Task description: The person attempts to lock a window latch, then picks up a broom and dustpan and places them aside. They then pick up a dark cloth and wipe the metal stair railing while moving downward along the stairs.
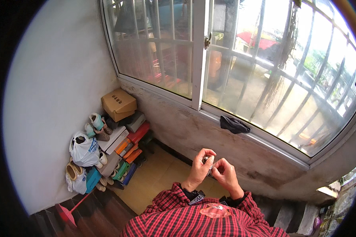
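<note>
Both hands are raised in front of my chest around a small silvery and dark object [208, 166], mostly hidden by the fingers, so its kind is unclear. My left hand [198, 169] curls its thumb and fingers around the object. On the other side my right hand [227, 177] pinches at its edge, with thumb and forefinger drawn together. Red-and-black checked sleeves cover the arms, and a dark band shows at each wrist.
Shoe boxes [114, 139], several shoes and a white plastic bag [83, 151] are stacked along the left wall under a cardboard box [118, 103]. A dark cloth [234, 124] hangs on the sill of the barred window. A red dustpan [66, 214] stands lower left; steps [287, 217] descend at right.
</note>
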Available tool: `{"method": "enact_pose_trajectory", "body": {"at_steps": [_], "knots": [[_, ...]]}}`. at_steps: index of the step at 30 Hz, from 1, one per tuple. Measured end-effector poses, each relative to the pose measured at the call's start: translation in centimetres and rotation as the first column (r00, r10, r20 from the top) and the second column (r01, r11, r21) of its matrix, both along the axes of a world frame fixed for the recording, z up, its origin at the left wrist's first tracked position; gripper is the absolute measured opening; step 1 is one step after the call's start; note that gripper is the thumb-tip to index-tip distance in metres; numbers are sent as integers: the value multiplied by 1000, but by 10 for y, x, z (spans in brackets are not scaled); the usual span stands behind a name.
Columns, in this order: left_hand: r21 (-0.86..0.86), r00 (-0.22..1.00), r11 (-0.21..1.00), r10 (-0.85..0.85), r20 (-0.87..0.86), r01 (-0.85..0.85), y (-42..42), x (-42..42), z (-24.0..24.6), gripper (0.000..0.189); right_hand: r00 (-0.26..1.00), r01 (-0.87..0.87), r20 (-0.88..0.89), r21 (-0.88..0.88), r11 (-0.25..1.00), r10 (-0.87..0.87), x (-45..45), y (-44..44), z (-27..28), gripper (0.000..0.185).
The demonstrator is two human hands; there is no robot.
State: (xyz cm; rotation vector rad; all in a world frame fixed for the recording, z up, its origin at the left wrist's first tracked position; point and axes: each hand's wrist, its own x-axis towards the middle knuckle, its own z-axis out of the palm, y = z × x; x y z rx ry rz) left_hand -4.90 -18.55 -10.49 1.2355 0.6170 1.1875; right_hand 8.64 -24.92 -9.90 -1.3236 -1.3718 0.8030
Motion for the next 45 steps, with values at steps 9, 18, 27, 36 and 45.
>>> {"method": "enact_pose_trajectory", "body": {"at_steps": [9,18,27,36,45], "knots": [[147,974,969,212,-77,-199,13,-11,-4,9,991,67,107,171,983,-86,-18,15,-5,12],[381,835,899,371,-406,-214,7,-34,6,9,984,156,54,206,966,-170,-18,24,-2,12],[-230,996,973,-31,-89,10,-5,-13,-17,36,989,-93,149,482,871,23,-10,25,-16,16],[-151,955,948,290,60,-279,2,1,-13,41,955,-260,23,543,799,295,6,17,0,32],[-274,958,950,207,197,-149,0,19,18,54,880,-30,-436,348,937,190,38,10,-7,13]]}}
